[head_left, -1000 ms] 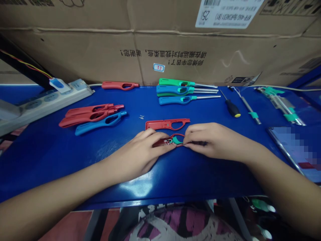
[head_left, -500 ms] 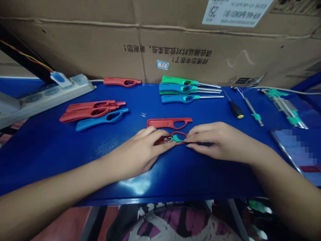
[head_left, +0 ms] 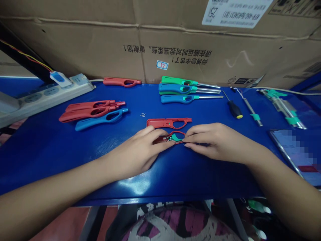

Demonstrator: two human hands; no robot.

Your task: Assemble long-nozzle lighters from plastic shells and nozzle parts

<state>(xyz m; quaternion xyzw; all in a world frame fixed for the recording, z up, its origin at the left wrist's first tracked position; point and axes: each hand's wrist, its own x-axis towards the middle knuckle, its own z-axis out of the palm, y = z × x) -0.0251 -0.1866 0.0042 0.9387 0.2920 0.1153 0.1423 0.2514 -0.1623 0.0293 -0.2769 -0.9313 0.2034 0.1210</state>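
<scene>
A red lighter half-shell with a green trigger [head_left: 175, 137] lies on the blue table [head_left: 50, 147], pressed between both hands. My left hand [head_left: 140, 150] covers its left end, fingers curled down on it. My right hand [head_left: 213, 140] pinches its right end with fingers together. Just behind them lies a second, bare red half-shell [head_left: 168, 123].
Red and blue lighter shells [head_left: 92, 113] lie at the left, one red shell [head_left: 121, 81] at the back. Finished green and blue lighters [head_left: 185, 90] sit back centre. A screwdriver [head_left: 233, 107], loose parts [head_left: 283, 103], a phone [head_left: 298, 154] and a power strip [head_left: 45, 97] surround them; cardboard boxes [head_left: 160, 40] stand behind.
Both hands stay on the red shell with only tiny finger shifts. The view has moved slightly; nothing else on the table has moved.
</scene>
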